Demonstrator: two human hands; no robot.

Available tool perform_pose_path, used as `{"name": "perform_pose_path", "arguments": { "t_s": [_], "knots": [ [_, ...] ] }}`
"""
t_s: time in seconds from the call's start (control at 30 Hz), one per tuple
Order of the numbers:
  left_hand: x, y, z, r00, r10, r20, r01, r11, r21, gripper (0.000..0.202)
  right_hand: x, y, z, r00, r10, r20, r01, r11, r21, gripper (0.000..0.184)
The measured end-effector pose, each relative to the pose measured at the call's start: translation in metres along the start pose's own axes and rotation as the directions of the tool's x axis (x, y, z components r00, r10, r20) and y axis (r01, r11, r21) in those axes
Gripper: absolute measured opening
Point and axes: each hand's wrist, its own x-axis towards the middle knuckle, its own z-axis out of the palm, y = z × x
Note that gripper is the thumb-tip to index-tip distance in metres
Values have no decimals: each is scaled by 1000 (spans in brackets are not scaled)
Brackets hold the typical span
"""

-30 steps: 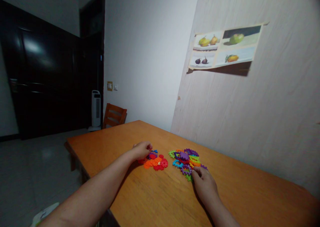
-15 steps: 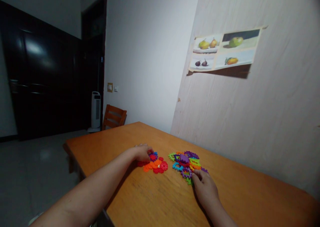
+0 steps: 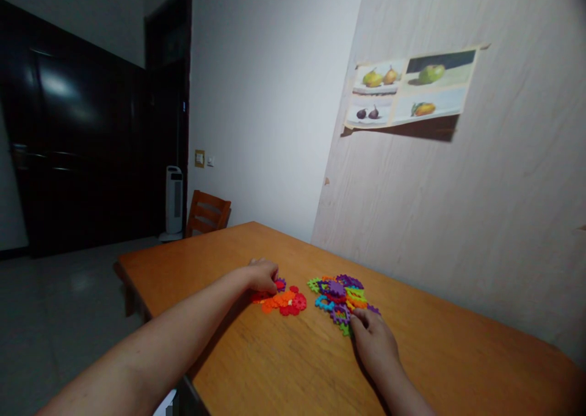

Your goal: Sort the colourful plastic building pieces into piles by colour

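On the wooden table lie two heaps of flat plastic toy gears. The left heap of red and orange gears [image 3: 279, 301] has a purple-edged piece at its far side. My left hand [image 3: 264, 276] is over that far left edge, fingers curled down; what they hold, if anything, is hidden. The right heap of mixed gears [image 3: 337, 290] shows purple, green, yellow, orange and blue pieces, some ring-shaped. At its near right edge rests my right hand [image 3: 376, 338], thumb and fingers drawn together by a purple gear [image 3: 340, 314] and a green gear [image 3: 345, 330]. Whatever is between those fingertips cannot be made out.
The wooden table [image 3: 256, 367] runs along the wall on the right. Beyond its far left corner stand a wooden chair [image 3: 208, 213] and a white tower heater [image 3: 174, 201]. A sheet of fruit pictures [image 3: 412, 89] is taped to the wall. A dark door [image 3: 82, 135] is at left.
My left hand has lifted slightly and its fingers have drawn in; the blue bit beside it no longer shows. My right hand has stayed nearly still. The view has shifted slightly.
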Motion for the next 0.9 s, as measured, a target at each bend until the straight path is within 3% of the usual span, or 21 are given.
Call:
{"name": "perform_pose_path", "arguments": {
  "t_s": [0.23, 0.4, 0.5, 0.9],
  "knots": [
    [-4, 2, 2, 999, 28, 17, -27, 998, -50, 33, -1, -3, -2, 1000, -6, 4, 6, 1000, -9, 34],
    [-13, 7, -2, 957, 252, -144, -229, 961, 158, 33, -2, -4, -4, 1000, -9, 0, 9, 1000, -16, 33],
    [-18, 10, -5, 929, 336, -154, -297, 927, 229, 28, -1, -4, -4, 1000, -2, -7, 2, 1000, -28, 33],
    [-12, 25, -9, 928, 305, -213, -270, 946, 179, 28, -2, -7, -3, 1000, 11, -8, -11, 1000, -3, 33]
  ]
}}
